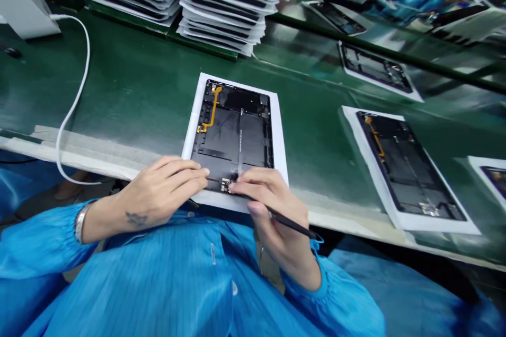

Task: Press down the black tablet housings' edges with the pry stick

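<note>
A tablet housing [223, 134] with its inside showing lies on a sheet of white paper [281, 137] in front of me. An orange flex cable [214, 110] runs along its left side. My left hand [158, 192] rests at the housing's lower left edge, fingers stretched out and holding nothing. In my right hand [276, 208] are slim black tweezers [290, 222], their back end pointing toward my sleeve. The right fingertips press near a small circuit board [226, 185] at the housing's bottom edge. The tweezers' tips are hidden by the fingers.
To the right lie another opened tablet housing [411, 163] on paper and a further one [377, 68] behind it. Paper-layered stacks [233, 5] stand at the back. A white cable [85, 63] hangs over the bench edge at left. Other people work across the bench.
</note>
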The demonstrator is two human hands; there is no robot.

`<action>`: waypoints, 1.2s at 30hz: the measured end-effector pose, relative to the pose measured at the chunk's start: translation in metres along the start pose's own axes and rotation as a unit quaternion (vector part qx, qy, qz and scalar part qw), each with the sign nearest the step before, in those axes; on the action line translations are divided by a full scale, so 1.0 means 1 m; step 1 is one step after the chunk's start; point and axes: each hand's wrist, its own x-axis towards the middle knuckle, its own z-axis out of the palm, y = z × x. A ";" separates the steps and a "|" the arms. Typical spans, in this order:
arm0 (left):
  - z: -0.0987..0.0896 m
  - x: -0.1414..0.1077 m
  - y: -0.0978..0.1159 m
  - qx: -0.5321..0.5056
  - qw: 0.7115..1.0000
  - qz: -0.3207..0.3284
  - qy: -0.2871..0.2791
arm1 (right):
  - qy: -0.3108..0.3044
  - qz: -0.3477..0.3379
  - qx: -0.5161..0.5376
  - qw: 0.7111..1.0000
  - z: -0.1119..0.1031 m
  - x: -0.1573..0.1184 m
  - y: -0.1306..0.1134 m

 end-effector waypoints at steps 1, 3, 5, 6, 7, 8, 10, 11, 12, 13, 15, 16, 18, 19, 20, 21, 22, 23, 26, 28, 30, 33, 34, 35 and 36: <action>0.002 -0.005 0.000 -0.016 1.000 -0.013 -0.006 | 0.013 -0.007 0.001 1.000 0.000 0.000 0.002; 0.006 -0.015 0.002 -0.024 1.000 -0.019 -0.008 | 0.009 -0.023 -0.012 1.000 0.002 -0.001 0.004; 0.009 -0.021 0.003 -0.013 1.000 -0.014 0.009 | -0.042 -0.037 -0.055 0.997 0.005 0.000 0.003; 0.011 -0.022 0.004 -0.010 1.000 -0.013 0.022 | -0.072 -0.046 -0.087 0.993 0.007 0.001 0.003; 0.011 -0.022 0.004 -0.011 0.999 -0.013 0.035 | -0.098 -0.058 -0.119 0.986 0.010 0.002 0.002; 0.011 -0.022 0.004 -0.020 0.999 -0.016 0.045 | -0.111 -0.072 -0.148 0.980 0.013 0.003 0.001; 0.006 -0.020 0.001 -0.055 0.997 -0.028 0.045 | -0.103 -0.097 -0.190 0.972 0.020 0.005 0.001; 0.002 -0.018 -0.001 -0.078 0.995 -0.039 0.040 | -0.090 -0.105 -0.205 0.969 0.024 0.005 0.002; -0.003 -0.017 -0.005 -0.104 0.993 -0.054 0.033 | -0.079 -0.109 -0.216 0.967 0.027 0.005 0.003; -0.008 -0.017 -0.010 -0.133 0.988 -0.072 0.022 | -0.072 -0.108 -0.225 0.966 0.030 0.005 0.005; -0.018 -0.015 -0.023 -0.177 0.971 -0.159 0.006 | -0.069 -0.090 -0.239 0.964 0.034 0.005 0.007; -0.022 -0.013 -0.031 -0.196 0.953 -0.231 0.004 | -0.069 -0.080 -0.244 0.964 0.036 0.006 0.007; -0.028 -0.007 -0.045 -0.258 0.881 -0.397 -0.021 | -0.051 -0.071 -0.248 0.965 0.038 0.010 0.006; -0.030 -0.002 -0.049 -0.303 0.828 -0.470 -0.050 | -0.033 -0.073 -0.247 0.966 0.040 0.013 0.004; -0.030 0.004 -0.052 -0.352 0.771 -0.524 -0.084 | -0.012 -0.079 -0.245 0.966 0.041 0.016 0.002; -0.030 0.011 -0.052 -0.399 0.720 -0.554 -0.121 | 0.014 -0.086 -0.242 0.966 0.044 0.020 -0.001; -0.029 0.018 -0.051 -0.432 0.684 -0.570 -0.145 | 0.039 -0.093 -0.238 0.966 0.047 0.025 -0.003; -0.028 0.026 -0.050 -0.448 0.669 -0.574 -0.149 | 0.060 -0.099 -0.233 0.966 0.050 0.028 -0.005; -0.030 0.049 -0.054 -0.408 0.750 -0.511 -0.099 | 0.100 -0.114 -0.198 0.968 0.062 0.035 -0.005; -0.041 0.062 -0.071 -0.312 0.847 -0.426 -0.062 | 0.116 -0.127 -0.158 0.972 0.068 0.035 0.000; -0.061 0.074 -0.098 -0.208 0.907 -0.365 -0.016 | 0.146 -0.133 -0.119 0.973 0.071 0.032 0.009; -0.100 0.090 -0.149 -0.133 0.928 -0.341 0.065 | 0.166 -0.117 -0.082 0.976 0.072 0.025 0.023; -0.113 0.095 -0.166 -0.114 0.930 -0.336 0.094 | 0.160 -0.109 -0.076 0.978 0.072 0.023 0.027; -0.125 0.100 -0.184 -0.094 0.929 -0.332 0.131 | 0.149 -0.101 -0.072 0.981 0.072 0.020 0.030; -0.135 0.105 -0.202 -0.076 0.925 -0.332 0.170 | 0.138 -0.095 -0.070 0.983 0.072 0.018 0.033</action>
